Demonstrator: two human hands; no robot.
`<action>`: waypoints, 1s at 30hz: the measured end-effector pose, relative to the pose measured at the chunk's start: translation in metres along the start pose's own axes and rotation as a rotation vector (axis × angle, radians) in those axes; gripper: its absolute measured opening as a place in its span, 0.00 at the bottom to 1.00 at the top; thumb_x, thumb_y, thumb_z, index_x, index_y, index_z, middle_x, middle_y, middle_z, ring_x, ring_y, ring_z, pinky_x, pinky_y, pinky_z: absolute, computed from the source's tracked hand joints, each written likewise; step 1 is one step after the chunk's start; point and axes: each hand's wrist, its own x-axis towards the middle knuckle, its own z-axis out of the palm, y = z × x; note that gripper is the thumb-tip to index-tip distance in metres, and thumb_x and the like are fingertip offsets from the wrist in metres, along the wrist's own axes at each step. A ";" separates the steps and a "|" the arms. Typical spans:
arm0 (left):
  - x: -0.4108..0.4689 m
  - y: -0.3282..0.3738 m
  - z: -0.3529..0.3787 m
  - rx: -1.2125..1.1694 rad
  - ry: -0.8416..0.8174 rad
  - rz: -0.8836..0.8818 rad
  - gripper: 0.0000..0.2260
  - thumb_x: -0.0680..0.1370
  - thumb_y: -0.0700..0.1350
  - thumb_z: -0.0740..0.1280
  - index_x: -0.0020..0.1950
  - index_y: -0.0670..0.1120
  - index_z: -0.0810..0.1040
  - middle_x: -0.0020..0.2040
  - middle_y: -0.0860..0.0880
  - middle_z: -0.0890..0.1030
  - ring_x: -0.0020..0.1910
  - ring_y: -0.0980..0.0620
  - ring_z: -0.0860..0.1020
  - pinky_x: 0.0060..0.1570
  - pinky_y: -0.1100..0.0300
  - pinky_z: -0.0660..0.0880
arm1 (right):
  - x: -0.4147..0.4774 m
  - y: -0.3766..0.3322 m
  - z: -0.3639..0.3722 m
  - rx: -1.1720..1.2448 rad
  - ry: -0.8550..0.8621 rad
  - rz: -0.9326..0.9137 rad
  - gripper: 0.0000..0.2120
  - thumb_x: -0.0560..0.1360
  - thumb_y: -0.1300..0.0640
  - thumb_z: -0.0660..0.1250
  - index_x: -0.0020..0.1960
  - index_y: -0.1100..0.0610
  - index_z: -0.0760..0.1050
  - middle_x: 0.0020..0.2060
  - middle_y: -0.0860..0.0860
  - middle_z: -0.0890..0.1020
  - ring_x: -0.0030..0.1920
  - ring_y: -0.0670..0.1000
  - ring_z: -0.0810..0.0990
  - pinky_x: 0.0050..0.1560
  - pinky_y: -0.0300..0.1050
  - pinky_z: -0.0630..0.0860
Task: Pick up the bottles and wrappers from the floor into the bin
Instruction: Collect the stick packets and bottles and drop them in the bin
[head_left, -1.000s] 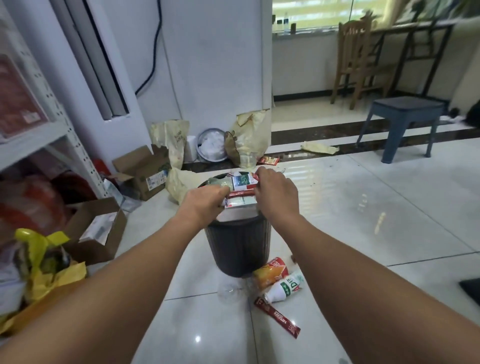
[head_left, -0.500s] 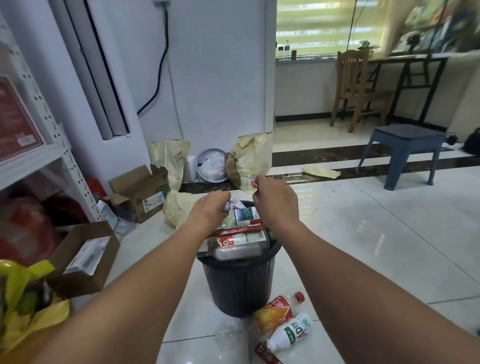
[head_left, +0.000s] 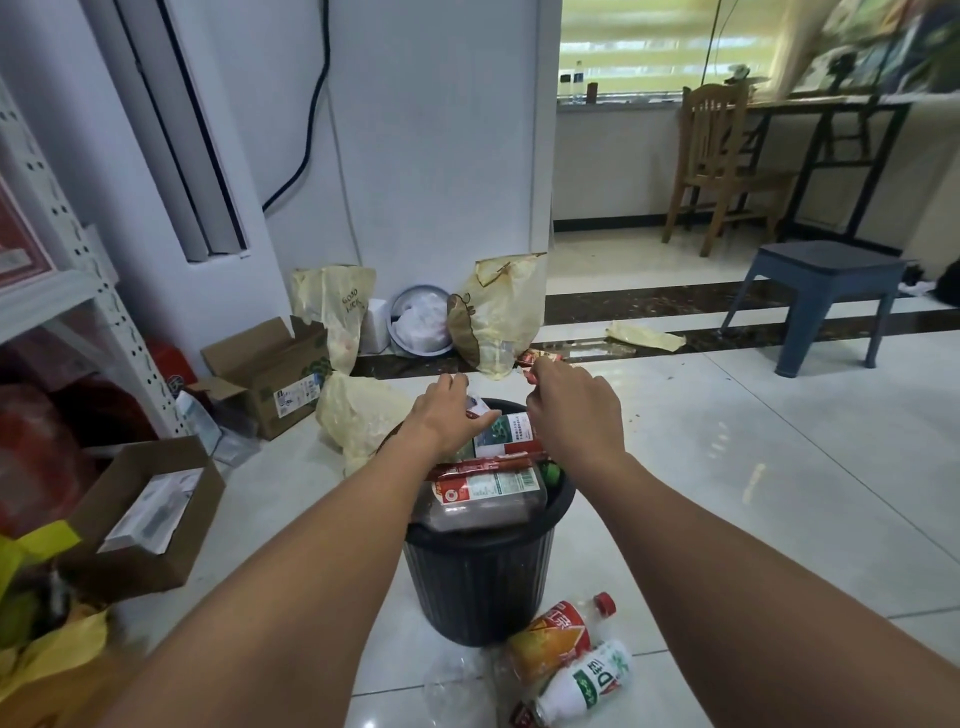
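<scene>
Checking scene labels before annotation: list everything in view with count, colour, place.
bin: 1, black, floor centre, full
binned bottles: 2 seen, atop heap
long wrapper: 1, red, across heap
orange bottle: 1, red cap, floor by bin
white bottle: 1, green label, beside it
clear bottle: 1, floor, left of those
small wrappers: 2, red, bottom edge and beyond bin
bags: 4, yellowish, by wall, on floor
boxes: 2, brown cardboard, left
stool: 1, blue-grey, right
chair: 1, wooden, back right
left hand: over bin, fingers relaxed
right hand: over bin, fingers curled, grip unclear
</scene>
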 end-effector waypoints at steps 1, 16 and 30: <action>0.000 -0.001 0.002 0.005 -0.011 0.013 0.29 0.76 0.60 0.62 0.69 0.43 0.64 0.66 0.43 0.68 0.63 0.44 0.68 0.61 0.50 0.68 | -0.001 0.001 0.002 0.001 -0.003 -0.005 0.06 0.76 0.58 0.60 0.52 0.56 0.73 0.45 0.52 0.81 0.44 0.56 0.78 0.41 0.46 0.66; -0.023 -0.029 -0.022 0.295 0.007 0.203 0.28 0.78 0.59 0.56 0.76 0.50 0.55 0.76 0.51 0.58 0.75 0.51 0.55 0.73 0.50 0.49 | -0.016 -0.004 0.006 0.076 -0.335 -0.048 0.12 0.77 0.57 0.60 0.61 0.52 0.70 0.53 0.52 0.80 0.50 0.56 0.79 0.44 0.47 0.72; -0.037 -0.048 -0.044 0.286 0.132 0.136 0.25 0.78 0.58 0.57 0.73 0.51 0.61 0.72 0.51 0.66 0.71 0.50 0.63 0.69 0.50 0.59 | -0.001 -0.040 0.032 0.018 -0.375 -0.105 0.24 0.75 0.42 0.65 0.65 0.54 0.65 0.60 0.54 0.75 0.60 0.57 0.71 0.54 0.51 0.70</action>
